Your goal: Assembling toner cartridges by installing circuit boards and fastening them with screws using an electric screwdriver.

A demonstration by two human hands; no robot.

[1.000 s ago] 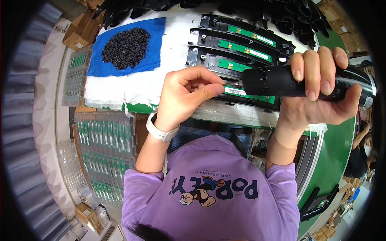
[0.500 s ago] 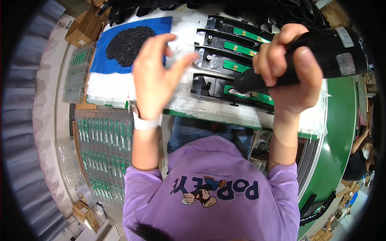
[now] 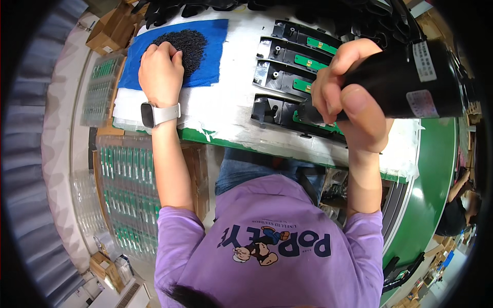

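Note:
My right hand (image 3: 354, 92) is wrapped round a black electric screwdriver (image 3: 405, 77), whose tapered nose points down at the nearest black plastic housing (image 3: 266, 109). A green circuit board lies in that housing, partly hidden by the tool and hand. Behind it lie several more such housings in a row, each with a green circuit board (image 3: 310, 62). On the left, my left hand (image 3: 162, 69) is at the near edge of a pile of small black screws (image 3: 194, 51) on a blue cloth (image 3: 210, 76). Its fingers are curled together; what they hold, if anything, is hidden.
More black plastic parts (image 3: 215, 4) crowd the table's far edge. Clear trays of green boards (image 3: 131, 190) stand left of my lap, beside another tray stack (image 3: 100, 92) and a cardboard box (image 3: 109, 33). A green surface (image 3: 436, 169) runs along the right, with a person (image 3: 457, 210) beyond.
My left hand has swung left from beside the housings to the screw pile, and its spread fingers have closed. The screwdriver stays in my right hand, tilted and lowered slightly.

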